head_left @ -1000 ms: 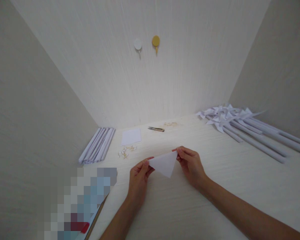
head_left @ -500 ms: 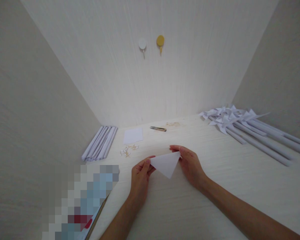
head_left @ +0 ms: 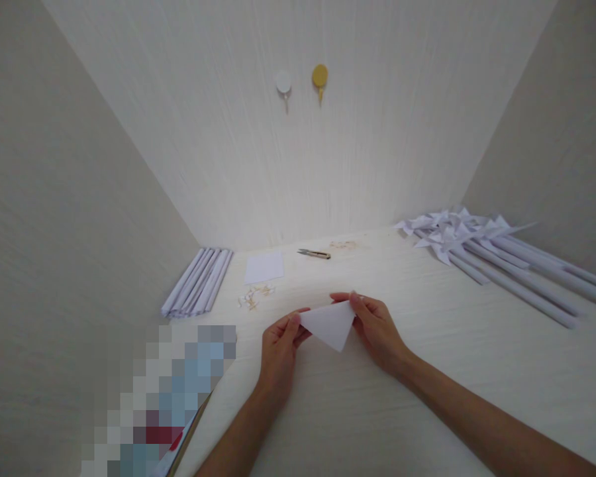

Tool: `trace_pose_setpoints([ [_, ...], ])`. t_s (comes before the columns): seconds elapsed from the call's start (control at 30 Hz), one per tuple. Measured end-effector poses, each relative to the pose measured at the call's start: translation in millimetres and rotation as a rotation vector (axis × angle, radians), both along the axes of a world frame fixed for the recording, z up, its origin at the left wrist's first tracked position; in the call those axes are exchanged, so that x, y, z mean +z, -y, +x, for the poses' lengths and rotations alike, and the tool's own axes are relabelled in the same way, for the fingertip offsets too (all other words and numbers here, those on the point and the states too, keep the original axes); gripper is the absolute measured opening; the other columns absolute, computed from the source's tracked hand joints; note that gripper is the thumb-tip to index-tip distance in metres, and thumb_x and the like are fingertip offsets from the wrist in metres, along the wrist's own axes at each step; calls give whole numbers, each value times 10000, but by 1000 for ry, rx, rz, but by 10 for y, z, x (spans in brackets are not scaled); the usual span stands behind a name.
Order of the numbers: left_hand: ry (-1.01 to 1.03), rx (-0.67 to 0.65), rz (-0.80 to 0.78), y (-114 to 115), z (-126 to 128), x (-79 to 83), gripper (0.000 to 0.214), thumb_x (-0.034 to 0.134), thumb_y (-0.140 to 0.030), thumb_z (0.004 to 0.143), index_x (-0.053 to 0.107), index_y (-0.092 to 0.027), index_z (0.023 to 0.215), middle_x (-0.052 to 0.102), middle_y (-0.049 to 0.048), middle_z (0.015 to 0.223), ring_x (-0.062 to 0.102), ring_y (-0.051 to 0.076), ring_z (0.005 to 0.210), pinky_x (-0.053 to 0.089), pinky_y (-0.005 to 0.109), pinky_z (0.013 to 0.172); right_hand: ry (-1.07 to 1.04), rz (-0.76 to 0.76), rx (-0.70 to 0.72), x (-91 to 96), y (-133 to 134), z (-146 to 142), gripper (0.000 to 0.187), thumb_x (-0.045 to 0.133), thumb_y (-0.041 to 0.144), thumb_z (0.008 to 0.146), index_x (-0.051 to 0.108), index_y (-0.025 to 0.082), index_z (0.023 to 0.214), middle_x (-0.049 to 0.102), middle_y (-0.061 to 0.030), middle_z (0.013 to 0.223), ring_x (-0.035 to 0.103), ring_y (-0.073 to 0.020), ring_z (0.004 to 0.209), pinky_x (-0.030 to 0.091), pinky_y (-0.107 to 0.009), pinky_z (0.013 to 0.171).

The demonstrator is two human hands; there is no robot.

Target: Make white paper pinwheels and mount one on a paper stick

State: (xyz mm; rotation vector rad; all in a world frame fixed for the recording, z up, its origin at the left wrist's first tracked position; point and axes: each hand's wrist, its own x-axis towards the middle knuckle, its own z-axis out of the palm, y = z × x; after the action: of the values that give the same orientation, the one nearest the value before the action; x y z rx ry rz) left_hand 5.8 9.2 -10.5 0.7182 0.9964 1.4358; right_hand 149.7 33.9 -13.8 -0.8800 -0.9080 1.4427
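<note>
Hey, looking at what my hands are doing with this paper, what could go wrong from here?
The paper triangle is pinched only near its ends by the left hand and right hand, so it might slip or crease crookedly. The small white-and-tan pieces lie loose beyond the left hand and could scatter if brushed. The paper pinwheels are piled together, so their blades could bend if knocked.

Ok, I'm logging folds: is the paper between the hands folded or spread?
Apparently folded: the paper forms a triangle, two corners held by the left hand and right hand.
</note>
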Motion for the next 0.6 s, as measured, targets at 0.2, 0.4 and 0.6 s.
trace_pose_setpoints([
  [0.2,-6,-16,11,-12,3,-5,240,646,-315,638,677,-99,738,690,83,731,625,162,718,491,284,726,33,39,-28,1,2,12,347,583,489,677,707,171,743,635,-37,653,502,-115,593,366,-242,568],
  [0.4,-21,-25,12,3,5,11,257,645,-324,637,674,-94,745,690,93,741,626,177,734,486,309,747,41,63,-54,-11,-4,14,319,584,473,686,708,181,717,658,-50,693,523,-129,617,377,-255,584],
  [0.6,-20,-23,-1,6,8,23,251,651,-316,627,677,-95,742,691,97,748,624,179,733,479,316,750,55,70,-86,-13,3,27,306,576,456,702,711,182,694,666,-63,699,525,-147,636,373,-275,599],
])
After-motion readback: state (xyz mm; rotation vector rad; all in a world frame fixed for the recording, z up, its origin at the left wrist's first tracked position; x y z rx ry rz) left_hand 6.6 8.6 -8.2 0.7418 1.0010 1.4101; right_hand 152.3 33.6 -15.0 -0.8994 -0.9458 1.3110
